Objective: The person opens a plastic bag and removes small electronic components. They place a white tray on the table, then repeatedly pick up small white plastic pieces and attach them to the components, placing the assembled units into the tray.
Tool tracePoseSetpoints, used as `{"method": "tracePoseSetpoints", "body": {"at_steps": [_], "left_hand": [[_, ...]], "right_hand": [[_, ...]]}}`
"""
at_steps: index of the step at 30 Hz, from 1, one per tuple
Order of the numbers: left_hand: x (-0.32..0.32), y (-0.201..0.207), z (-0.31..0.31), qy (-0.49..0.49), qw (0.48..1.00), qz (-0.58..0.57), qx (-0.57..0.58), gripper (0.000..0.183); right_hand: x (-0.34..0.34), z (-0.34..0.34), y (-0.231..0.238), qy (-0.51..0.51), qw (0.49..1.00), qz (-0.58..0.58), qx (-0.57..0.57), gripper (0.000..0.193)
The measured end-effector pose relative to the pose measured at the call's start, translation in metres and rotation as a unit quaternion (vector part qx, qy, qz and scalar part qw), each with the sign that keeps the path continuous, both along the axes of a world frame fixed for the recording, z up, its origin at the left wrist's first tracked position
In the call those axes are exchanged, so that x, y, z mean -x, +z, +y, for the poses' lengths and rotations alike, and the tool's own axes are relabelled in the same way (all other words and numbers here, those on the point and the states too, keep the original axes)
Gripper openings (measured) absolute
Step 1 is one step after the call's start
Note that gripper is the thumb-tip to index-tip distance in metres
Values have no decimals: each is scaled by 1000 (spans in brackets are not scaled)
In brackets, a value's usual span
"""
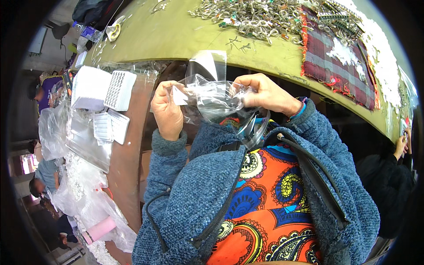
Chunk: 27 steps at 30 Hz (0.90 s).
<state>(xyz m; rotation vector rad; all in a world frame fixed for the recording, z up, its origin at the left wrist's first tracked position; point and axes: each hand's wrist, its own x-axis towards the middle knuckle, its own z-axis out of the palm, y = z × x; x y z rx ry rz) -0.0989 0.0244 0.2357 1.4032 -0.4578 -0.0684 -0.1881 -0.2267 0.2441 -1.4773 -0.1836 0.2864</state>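
Observation:
A crumpled clear plastic bag (214,98) is stretched between my two hands, in front of my chest. My left hand (168,110) pinches its left side, thumb and fingers closed on the film. On the opposite side, the fingers of my right hand (265,92) grip the bag and are partly covered by its shiny folds. Its lower part hangs toward my jacket (190,194). Just beyond the bag, a flat clear sheet (219,59) with a white glare lies against the table edge; whether it belongs to the same bag, I cannot tell.
On the olive table (159,37) lie a heap of small metal-looking pieces (247,17) and a plaid cloth (322,66) with white bits. The brown table (128,176) at left holds white ridged trays (90,86), plastic bags (55,132) and a pink roll (99,229). Another person's hands (401,145) show at far right.

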Motion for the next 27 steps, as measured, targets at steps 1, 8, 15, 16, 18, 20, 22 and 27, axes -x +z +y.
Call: {"method": "tracePoseSetpoints", "body": {"at_steps": [1,8,15,16,18,20,22,27], "left_hand": [[3,-5,-2,19,998,36,38,14],[-5,-18,6,-17,929,363,72,12],[21,-6,17,212,875,-196,-389,33],[24,5,18,248,788,-400,-398,36],[39,26,20,150,845,-426,-288,39],[42,39,14,-23,877,-391,-278,43],[39,41,2,-66,819,-400,-405,47],[26,33,-5,-25,827,-365,-426,24]], "right_hand": [[2,-2,0,16,997,-60,44,42],[0,4,-16,5,988,80,-134,39],[-5,18,-33,-10,961,196,-193,47],[-5,19,-33,-12,964,188,-185,47],[-8,21,-32,-20,971,173,-162,47],[-10,26,-27,-4,977,155,-146,45],[-14,35,-19,4,988,109,-109,45],[-25,34,2,24,997,61,-36,31]]}}
